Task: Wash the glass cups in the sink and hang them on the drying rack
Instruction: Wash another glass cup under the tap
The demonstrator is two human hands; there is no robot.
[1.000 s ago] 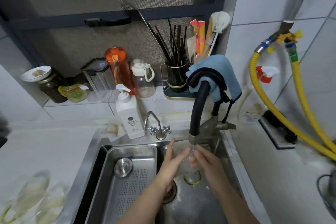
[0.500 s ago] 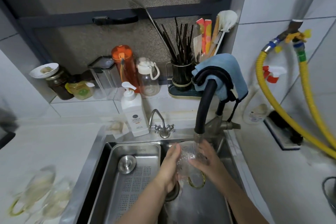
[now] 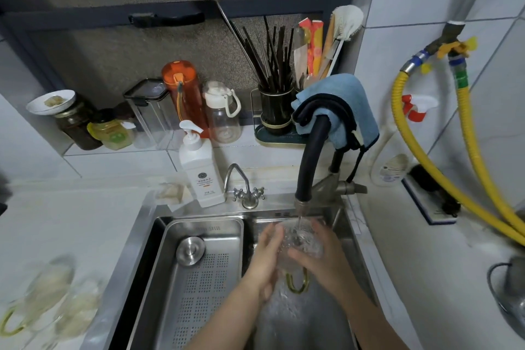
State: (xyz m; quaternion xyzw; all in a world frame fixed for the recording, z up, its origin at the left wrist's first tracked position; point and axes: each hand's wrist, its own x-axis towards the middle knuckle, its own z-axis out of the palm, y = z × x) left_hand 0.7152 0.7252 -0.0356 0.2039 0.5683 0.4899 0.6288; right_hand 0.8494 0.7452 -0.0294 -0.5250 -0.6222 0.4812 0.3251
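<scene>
head view: left hand (image 3: 267,258), right hand (image 3: 321,261) fingers wrapped around glass cup (image 3: 298,244) under tap.

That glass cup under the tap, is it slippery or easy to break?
Probably slippery: water runs over the cup, and both hands cradle it. Likely fragile, being thin clear glass above a steel sink.
</scene>
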